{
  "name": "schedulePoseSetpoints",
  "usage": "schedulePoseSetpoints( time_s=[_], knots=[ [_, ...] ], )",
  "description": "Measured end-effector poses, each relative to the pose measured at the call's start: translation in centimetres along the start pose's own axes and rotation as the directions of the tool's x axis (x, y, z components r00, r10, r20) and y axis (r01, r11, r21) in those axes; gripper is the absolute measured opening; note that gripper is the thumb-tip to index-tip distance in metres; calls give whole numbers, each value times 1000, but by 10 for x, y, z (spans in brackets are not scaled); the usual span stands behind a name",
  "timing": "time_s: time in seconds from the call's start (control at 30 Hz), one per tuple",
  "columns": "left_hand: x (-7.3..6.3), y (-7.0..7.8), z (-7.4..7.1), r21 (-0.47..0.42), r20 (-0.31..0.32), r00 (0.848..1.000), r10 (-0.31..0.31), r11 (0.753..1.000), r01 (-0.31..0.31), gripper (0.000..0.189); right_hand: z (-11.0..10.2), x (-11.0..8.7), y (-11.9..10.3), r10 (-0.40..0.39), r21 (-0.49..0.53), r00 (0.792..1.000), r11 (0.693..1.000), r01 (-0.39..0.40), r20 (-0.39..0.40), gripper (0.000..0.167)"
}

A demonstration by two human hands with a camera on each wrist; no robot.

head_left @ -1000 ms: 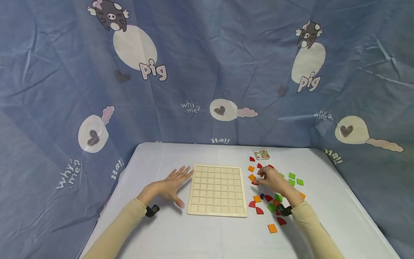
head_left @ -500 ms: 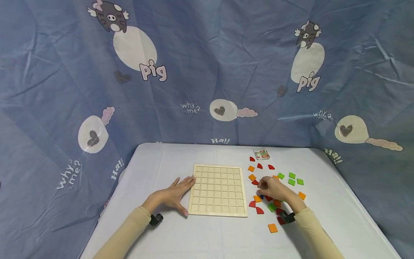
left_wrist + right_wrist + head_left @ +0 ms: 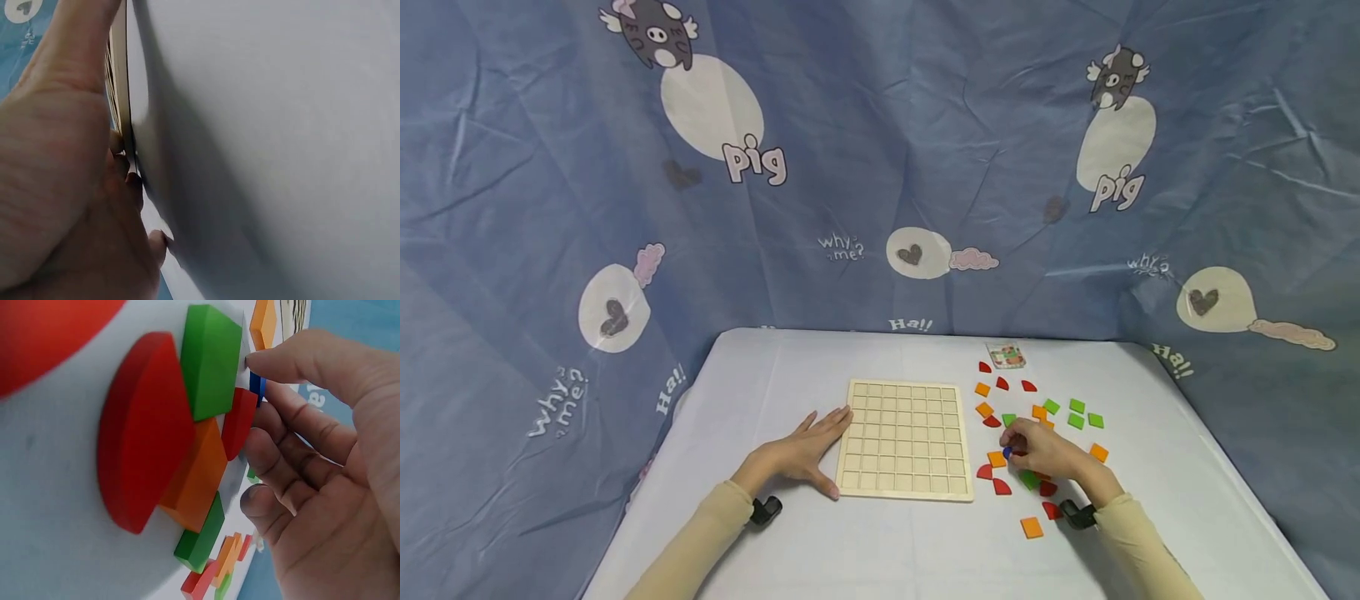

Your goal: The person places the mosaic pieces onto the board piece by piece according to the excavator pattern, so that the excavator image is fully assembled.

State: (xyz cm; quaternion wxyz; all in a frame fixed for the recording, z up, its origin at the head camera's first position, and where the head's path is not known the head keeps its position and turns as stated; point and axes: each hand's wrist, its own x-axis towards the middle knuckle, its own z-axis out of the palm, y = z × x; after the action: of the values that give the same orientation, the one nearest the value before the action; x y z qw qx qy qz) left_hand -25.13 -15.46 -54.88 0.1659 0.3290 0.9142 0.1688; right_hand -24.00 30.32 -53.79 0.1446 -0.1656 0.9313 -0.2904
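A pale wooden board with a grid of square recesses lies mid-table. My left hand is spread along its left edge, fingertips and thumb touching the rim; the left wrist view shows the fingers against the board's side. My right hand is low over the loose pieces. Between its thumb and index finger it pinches a small blue piece, mostly hidden by the fingers. Right beside that hand lie a red quarter-round piece, a green square and an orange square.
Several more red quarter-rounds, orange squares and green squares are scattered right of the board. A small printed card or packet lies at the back of the white table. A blue patterned cloth hangs behind.
My right hand has come toward me from the upper pieces to the blue piece and now pinches it. My left hand has moved in to touch the board's left edge.
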Motion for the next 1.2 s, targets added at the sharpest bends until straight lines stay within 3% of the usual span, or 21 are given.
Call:
schedulePoseSetpoints(
  time_s=[0.23,0.43,0.6,0.77,0.9,1.03,1.2],
  knots=[
    [0,6,4,27,-5,1000,-26,999,26,138,0,2,-2,-15,-19,1000,1000,15,1,17],
    [-2,15,7,42,-5,999,-48,998,48,137,3,7,-5,94,-8,994,996,-94,-46,15],
    [-5,19,6,20,-19,999,-43,999,43,136,5,14,-15,216,-7,968,976,-218,-125,19],
    [-5,16,7,23,-22,999,-33,999,33,136,3,14,-23,279,8,950,960,-281,-139,24],
    [-3,14,8,14,-22,999,-23,1000,24,137,-3,12,-16,205,41,971,979,-201,-127,19],
    [-3,13,8,1,-23,999,-23,1000,23,137,-5,10,-4,30,62,994,998,-24,-102,20],
    [-4,12,9,-13,-40,999,-26,1000,25,134,-2,8,1,-12,66,997,998,16,-72,27]
  ],
)
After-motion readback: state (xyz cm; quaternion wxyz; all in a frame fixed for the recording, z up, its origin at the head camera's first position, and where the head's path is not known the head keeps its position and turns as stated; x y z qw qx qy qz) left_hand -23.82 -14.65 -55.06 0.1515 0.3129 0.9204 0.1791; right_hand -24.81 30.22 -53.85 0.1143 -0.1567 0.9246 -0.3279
